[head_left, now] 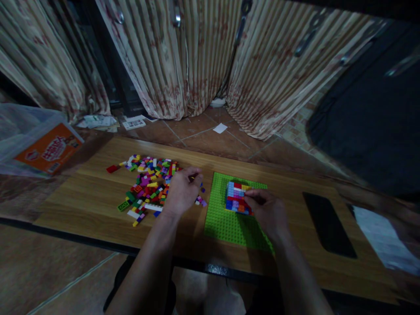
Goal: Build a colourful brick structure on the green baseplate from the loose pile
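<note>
A multicoloured build of toy bricks (235,199) stands on a green studded baseplate (223,227). My right hand (269,214) is closed at the build's right side, with thumb and fingertips against its upper right part. The hand covers that edge. Over the right border of a heap of loose toy bricks (152,184) is my left hand (183,190). Its thumb and index finger are brought together in a pinch; whatever is between them is too small and dark to make out. A few small bricks (201,201) lie between this hand and the baseplate.
The wooden table (78,205) carries a black flat panel (328,223) at the right. White paper (387,238) lies beyond it. A clear plastic bin (29,118) with an orange label stands at the left. Striped curtains (203,52) hang behind the table.
</note>
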Tool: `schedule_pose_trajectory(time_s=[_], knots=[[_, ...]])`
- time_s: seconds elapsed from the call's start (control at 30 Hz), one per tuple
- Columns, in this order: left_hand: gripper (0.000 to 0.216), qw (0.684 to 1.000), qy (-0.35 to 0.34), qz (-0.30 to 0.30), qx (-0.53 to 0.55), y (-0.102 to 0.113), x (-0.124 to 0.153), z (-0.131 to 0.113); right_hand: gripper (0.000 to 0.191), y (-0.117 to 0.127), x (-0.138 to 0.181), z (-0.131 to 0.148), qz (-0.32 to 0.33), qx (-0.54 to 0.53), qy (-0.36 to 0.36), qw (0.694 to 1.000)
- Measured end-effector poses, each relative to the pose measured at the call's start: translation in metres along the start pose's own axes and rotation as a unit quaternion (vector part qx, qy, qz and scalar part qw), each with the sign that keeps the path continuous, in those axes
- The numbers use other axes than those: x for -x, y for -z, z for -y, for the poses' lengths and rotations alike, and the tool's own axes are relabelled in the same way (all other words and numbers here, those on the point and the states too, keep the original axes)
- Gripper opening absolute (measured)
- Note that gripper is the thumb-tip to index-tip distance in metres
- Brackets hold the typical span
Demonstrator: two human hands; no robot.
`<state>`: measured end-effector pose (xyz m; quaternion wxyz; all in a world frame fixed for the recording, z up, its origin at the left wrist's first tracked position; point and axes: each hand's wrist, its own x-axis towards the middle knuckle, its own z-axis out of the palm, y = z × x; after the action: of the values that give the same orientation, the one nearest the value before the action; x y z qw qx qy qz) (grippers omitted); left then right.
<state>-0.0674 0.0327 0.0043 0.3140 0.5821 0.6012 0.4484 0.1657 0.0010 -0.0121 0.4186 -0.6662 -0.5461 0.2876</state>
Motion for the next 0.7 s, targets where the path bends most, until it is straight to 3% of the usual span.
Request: schedule_pose_trajectory(time_s=[0.53,0.7], knots=[[0.02,0.998,0.024,0.008,0.066,-0.008,0.0,-0.01,0.017,-0.007,0.0,0.003,-0.021,-0.077,-0.026,0.996],[0.023,0.99,0.022,-0.055,0.131,0.013,0.001,-0.028,0.014,-0.009,-0.001,0.002,-0.021,-0.075,-0.029,0.997]])
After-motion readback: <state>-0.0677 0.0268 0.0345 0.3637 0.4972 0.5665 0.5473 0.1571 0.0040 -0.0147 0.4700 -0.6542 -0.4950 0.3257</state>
